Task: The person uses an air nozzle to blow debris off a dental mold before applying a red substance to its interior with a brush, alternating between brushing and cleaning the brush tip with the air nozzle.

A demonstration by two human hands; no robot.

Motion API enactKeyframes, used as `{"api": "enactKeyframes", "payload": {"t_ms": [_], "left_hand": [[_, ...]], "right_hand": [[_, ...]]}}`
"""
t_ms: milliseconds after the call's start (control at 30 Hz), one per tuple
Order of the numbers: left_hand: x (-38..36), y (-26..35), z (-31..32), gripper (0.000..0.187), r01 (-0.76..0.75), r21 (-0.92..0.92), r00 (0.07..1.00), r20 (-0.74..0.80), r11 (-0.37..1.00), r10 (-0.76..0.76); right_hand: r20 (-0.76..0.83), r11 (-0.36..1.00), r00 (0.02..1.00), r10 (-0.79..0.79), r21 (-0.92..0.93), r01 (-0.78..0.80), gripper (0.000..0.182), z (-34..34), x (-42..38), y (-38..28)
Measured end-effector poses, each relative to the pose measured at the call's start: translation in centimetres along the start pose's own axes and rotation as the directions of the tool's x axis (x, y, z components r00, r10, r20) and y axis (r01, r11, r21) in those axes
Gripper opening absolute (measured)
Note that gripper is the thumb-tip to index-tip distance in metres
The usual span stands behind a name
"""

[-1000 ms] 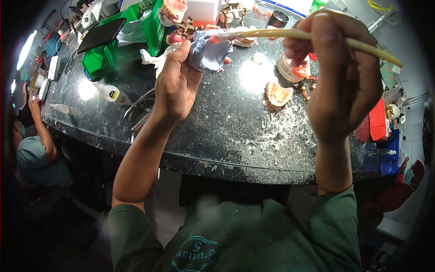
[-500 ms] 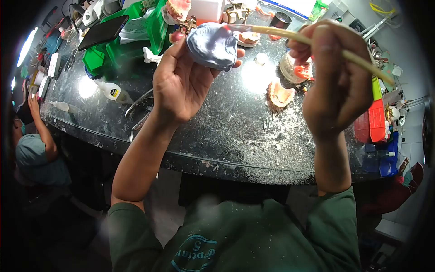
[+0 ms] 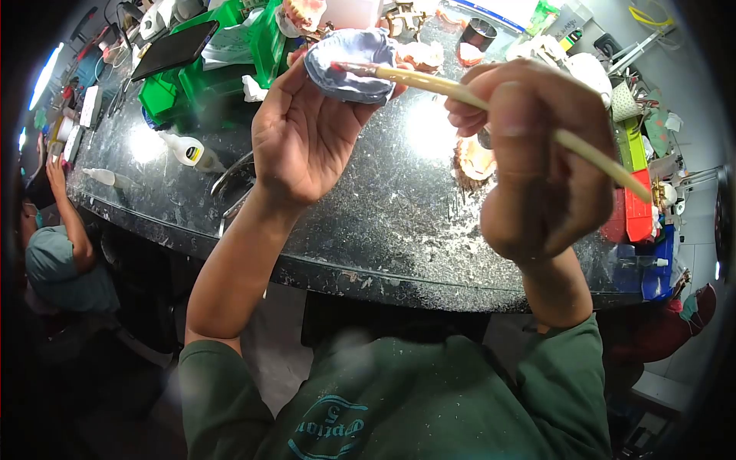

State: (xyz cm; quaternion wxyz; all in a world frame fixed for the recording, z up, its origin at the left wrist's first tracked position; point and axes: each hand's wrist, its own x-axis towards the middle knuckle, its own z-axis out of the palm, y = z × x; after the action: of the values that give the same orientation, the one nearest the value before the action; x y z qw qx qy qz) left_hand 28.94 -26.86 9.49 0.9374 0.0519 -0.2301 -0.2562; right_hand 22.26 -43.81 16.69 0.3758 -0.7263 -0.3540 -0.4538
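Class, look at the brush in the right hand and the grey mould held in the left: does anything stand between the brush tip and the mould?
Nothing visible does. The right hand holds the brush, and its tip already lies on the grey mould held up in the left hand, above the worktop.

2 hands [image 3: 307, 138] [image 3: 540, 165], 1 brush [image 3: 491, 103], 1 grey mould [image 3: 349, 65], 2 white bottles [image 3: 188, 152] [image 3: 103, 179].

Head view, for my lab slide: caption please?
Left hand cups a grey mould; right hand holds a brush to it.

blue-grey mould [image 3: 349, 65], cream brush [image 3: 491, 103], green bins [image 3: 195, 84]
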Motion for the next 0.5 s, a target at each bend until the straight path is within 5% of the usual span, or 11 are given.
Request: {"api": "enactKeyframes", "payload": {"t_ms": [167, 267, 500], "left_hand": [[0.0, 0.1, 0.5, 0.051, 0.02, 0.173, 1.0, -0.018, 0.985, -0.017], [0.0, -0.5, 1.5, 0.048, 0.029, 0.399, 0.98, -0.19, 0.917, 0.051], [-0.1, -0.1, 0.8, 0.045, -0.014, 0.471, 0.996, -0.072, 0.882, 0.054]], "right_hand": [[-0.122, 0.998, 0.992, 0.023, 0.06, -0.016, 0.012, -1.1, 1.1, 1.3], [-0.094, 0.99, 0.995, 0.041, 0.141, -0.027, 0.013, -0.5, 0.6, 0.6], [-0.063, 0.99, 0.997, 0.034, 0.136, -0.025, 0.014, -1.4, 1.5, 0.2]]}}
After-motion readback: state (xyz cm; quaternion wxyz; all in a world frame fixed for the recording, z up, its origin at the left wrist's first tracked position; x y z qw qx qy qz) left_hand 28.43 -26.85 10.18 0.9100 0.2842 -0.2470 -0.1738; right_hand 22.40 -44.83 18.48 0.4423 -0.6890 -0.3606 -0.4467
